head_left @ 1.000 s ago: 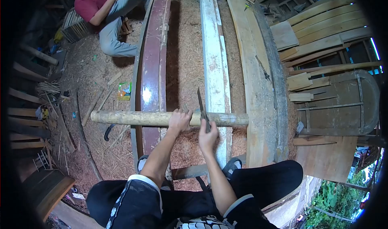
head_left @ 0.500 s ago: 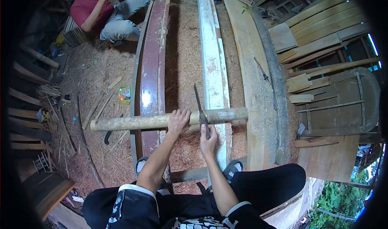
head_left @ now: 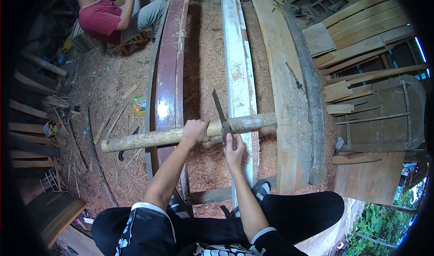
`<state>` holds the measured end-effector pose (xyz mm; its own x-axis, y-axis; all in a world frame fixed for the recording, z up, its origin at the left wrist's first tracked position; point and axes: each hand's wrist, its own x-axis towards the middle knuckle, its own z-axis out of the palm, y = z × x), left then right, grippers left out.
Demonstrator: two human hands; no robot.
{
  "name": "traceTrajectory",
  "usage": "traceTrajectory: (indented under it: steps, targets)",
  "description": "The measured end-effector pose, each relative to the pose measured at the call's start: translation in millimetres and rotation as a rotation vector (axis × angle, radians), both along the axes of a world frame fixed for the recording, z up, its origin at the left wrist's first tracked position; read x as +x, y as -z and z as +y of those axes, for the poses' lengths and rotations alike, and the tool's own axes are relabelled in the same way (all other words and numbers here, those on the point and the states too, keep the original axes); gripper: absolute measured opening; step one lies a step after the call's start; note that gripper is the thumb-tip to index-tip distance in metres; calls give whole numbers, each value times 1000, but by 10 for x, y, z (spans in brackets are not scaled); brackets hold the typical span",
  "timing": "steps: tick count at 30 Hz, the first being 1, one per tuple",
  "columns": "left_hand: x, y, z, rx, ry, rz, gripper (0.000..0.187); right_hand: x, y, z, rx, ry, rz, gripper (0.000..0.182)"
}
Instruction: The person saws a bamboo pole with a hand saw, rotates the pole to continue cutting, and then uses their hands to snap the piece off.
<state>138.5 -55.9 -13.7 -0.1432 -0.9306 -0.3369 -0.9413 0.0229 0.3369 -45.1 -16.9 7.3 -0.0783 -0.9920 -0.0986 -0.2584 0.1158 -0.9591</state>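
A bamboo pole (head_left: 135, 141) lies crosswise over the long boards. My left hand (head_left: 196, 130) is closed around its middle, pressing from above. My right hand (head_left: 234, 149) grips the dark handle of a handsaw (head_left: 219, 106), thumb laid along the handle. The narrow saw blade points away from me and crosses the pole just right of my left hand. Right of the saw, the pole carries a greyish patch and reaches over a white board (head_left: 241, 91).
A glossy maroon board (head_left: 166, 84) runs lengthwise at left, a wide pale plank (head_left: 285, 79) at right. A co-worker in a red shirt (head_left: 100, 18) sits at the upper left. Sawdust covers the ground. Stacked boards (head_left: 361, 25) and an oval wooden panel (head_left: 384, 116) stand at right.
My left hand has shifted slightly left and rolled over the pole. The saw's blade now shows broader and its handle sits slightly lower. The co-worker has leaned back and raised an arm.
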Motion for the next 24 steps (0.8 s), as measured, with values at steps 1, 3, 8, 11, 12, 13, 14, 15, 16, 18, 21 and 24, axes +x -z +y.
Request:
traceTrajectory:
  steps: [1, 3, 8, 11, 12, 13, 14, 15, 16, 18, 21, 24]
  targets:
    - [-8, 14, 39, 1, 0, -3, 72, -9, -14, 22, 42, 20, -87, 31]
    - [-53, 42, 141, -137, 11, -5, 71, -47, -38, 97, 101, 44, -184, 29]
    - [-45, 93, 243, -291, 46, -47, 64, -44, -156, 234, 104, 55, -177, 30]
    - [3, 139, 162, -378, 124, -57, 65, -70, -204, 267, 129, 76, -192, 31]
    - [34, 144, 132, -405, 165, -60, 67, -63, -209, 289, 134, 81, -192, 32]
    - [31, 89, 84, -383, 170, -52, 64, -75, -97, 301, 136, 84, -196, 32]
    - [17, 98, 33, -384, 173, -56, 64, -76, 19, 271, 71, 71, -115, 32]
    - [-8, 117, -31, -319, 127, -53, 63, -48, 6, 226, 4, 57, -33, 32]
    - [-19, 137, -87, -255, 80, -48, 63, -36, -13, 198, 0, 54, -34, 32]
    - [7, 132, -188, -207, 114, -54, 63, -27, -34, 155, 68, 84, -130, 33]
    - [-1, 97, -213, -200, 148, -41, 64, -81, -24, 117, 41, 37, -131, 33]
    - [-11, 118, -177, -245, 145, -35, 63, -109, 71, 118, 23, 28, -107, 33]
